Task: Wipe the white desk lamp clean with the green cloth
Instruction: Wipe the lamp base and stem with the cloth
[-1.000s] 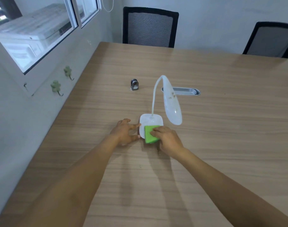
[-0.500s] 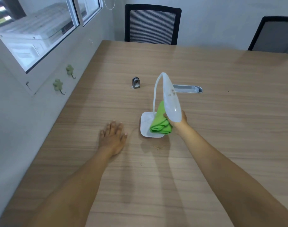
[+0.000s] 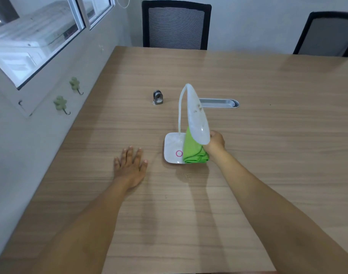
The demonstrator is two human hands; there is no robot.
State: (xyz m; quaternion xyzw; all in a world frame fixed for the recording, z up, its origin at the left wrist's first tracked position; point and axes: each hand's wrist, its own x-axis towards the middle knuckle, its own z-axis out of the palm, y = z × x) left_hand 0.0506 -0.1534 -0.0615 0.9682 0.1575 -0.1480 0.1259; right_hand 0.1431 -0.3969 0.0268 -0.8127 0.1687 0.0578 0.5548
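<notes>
The white desk lamp (image 3: 198,119) stands on the wooden table, its curved neck bending toward me and brown specks on its head. Its square base (image 3: 172,148) carries a pink ring. My right hand (image 3: 215,142) is partly hidden behind the lamp head and grips the green cloth (image 3: 194,152), which hangs bunched under the head and over the right side of the base. My left hand (image 3: 129,167) lies flat on the table left of the base, fingers spread, holding nothing.
A small metal clip-like object (image 3: 158,97) sits beyond the lamp, and a grey cable slot (image 3: 218,103) is set in the table (image 3: 268,135). Crumbs (image 3: 187,176) lie in front of the base. Two black chairs (image 3: 176,24) stand at the far edge. The wall is on the left.
My right hand lifted the cloth off the base up behind the lamp head. My left hand let go of the base and moved left, flat onto the table.
</notes>
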